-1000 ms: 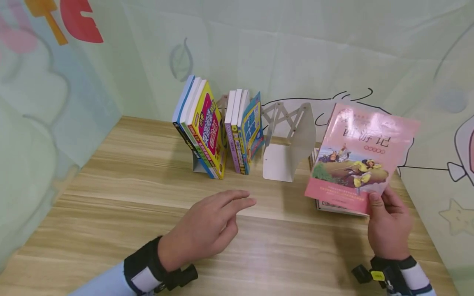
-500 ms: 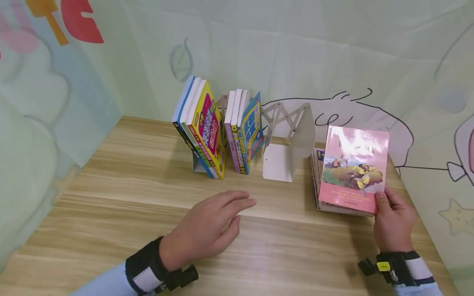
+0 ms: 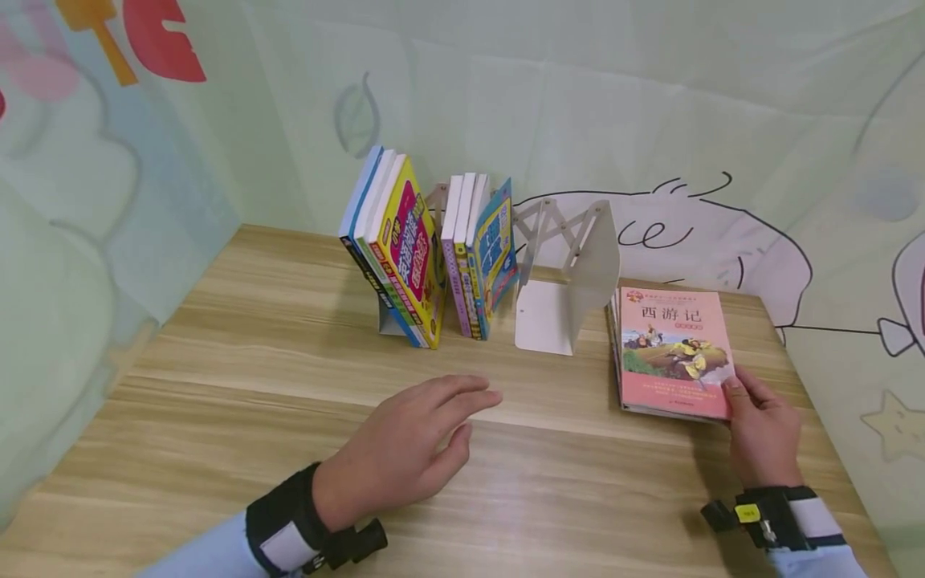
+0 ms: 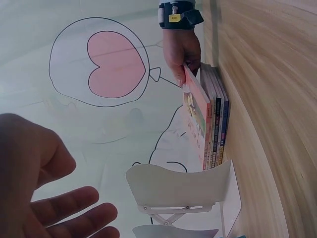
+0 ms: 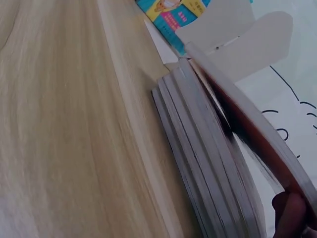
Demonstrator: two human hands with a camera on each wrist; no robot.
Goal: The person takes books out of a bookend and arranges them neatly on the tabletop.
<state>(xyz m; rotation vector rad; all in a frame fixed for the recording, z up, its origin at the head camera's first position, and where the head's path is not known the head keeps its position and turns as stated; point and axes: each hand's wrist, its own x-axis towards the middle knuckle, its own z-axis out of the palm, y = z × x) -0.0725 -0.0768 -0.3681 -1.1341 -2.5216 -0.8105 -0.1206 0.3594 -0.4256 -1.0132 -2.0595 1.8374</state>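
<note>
My right hand (image 3: 766,437) pinches the lower right edge of a pink paperback book (image 3: 675,349), thumb on its cover. The book sits over a stack of several books (image 5: 198,139) at the table's right. In the right wrist view its held edge is raised off the stack, a finger (image 5: 291,215) under it, while the far edge meets the pile. My left hand (image 3: 401,449) hovers over the front middle of the table, fingers loosely extended and holding nothing. Nearest to it is a cream metal folding book rack (image 3: 545,321), its right section without books.
In the rack's left section lean tall books with a yellow one (image 3: 408,257) in front. Its middle section holds thinner books, a blue one (image 3: 495,245) outermost. The wooden table (image 3: 238,385) meets printed cloth walls (image 3: 578,104) at the back and both sides.
My right hand has lowered the pink book from above the stack onto it, turning it straighter and flatter. The left hand has barely moved.
</note>
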